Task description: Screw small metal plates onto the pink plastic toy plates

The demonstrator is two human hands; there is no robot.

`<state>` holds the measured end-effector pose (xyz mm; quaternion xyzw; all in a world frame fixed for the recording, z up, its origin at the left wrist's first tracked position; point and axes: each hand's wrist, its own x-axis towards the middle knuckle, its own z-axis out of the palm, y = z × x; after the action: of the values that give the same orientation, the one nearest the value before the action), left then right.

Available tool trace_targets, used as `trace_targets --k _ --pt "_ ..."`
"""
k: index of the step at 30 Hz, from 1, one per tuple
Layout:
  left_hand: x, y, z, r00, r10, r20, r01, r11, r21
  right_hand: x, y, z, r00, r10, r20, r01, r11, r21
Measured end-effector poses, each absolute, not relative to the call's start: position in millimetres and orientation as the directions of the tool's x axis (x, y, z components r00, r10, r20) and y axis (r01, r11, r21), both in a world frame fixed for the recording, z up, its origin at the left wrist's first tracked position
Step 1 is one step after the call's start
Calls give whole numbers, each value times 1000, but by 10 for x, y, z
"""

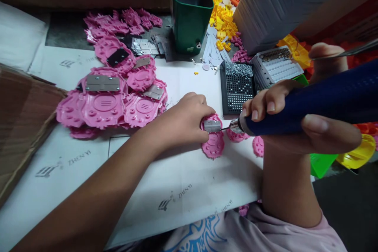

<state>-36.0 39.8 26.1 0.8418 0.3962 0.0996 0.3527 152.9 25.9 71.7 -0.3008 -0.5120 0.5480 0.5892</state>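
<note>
My left hand [191, 118] is closed on the left edge of a pink plastic part [213, 145], pressed to the white-covered table. A small metal plate [212, 126] lies on the upper half of that part. Wrapped round a dark blue electric screwdriver [319, 98], my right hand [283, 114] holds it nearly level. The screwdriver's bit points left and reaches the plate's right edge; whether it sits in a screw I cannot tell. More pink parts [236, 135] lie just under the screwdriver's tip.
Pink parts with metal plates [103, 104] are heaped at the left. Behind stands a green bin [191, 15], with yellow pieces [223, 19] beside it. A black screw tray [238, 90] and a white compartment box [276, 67] are near my right hand. Cardboard [23, 126] edges the left side.
</note>
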Motion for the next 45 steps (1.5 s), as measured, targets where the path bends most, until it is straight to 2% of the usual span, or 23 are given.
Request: trace_targets --k 10,15,21,27,33,36,39,45 --pt "-358 381 252 650 749 -129 609 -412 678 1514 229 706 -107 937 334 -329 284 -901" --pt "-342 334 289 664 731 -158 617 -417 667 1494 217 737 -155 941 301 -286 249 -925" --pt "-263 239 240 615 781 -106 674 -451 585 1453 221 691 -96 918 384 -297 342 -891" --pt "-212 216 193 590 801 -98 710 -458 535 1494 223 727 -180 909 376 -246 329 -912" --pt "-199 225 197 580 805 -122 735 -453 505 1491 224 676 -145 901 408 -272 360 -892" --pt "-196 213 198 566 816 -120 743 -442 502 1490 227 647 -144 912 385 -292 332 -897" --pt "-195 204 196 560 822 -103 740 -441 507 1478 239 620 -170 892 420 -325 351 -878" --pt "-229 237 186 598 795 -101 700 -457 549 1519 251 678 -184 894 410 -308 343 -887"
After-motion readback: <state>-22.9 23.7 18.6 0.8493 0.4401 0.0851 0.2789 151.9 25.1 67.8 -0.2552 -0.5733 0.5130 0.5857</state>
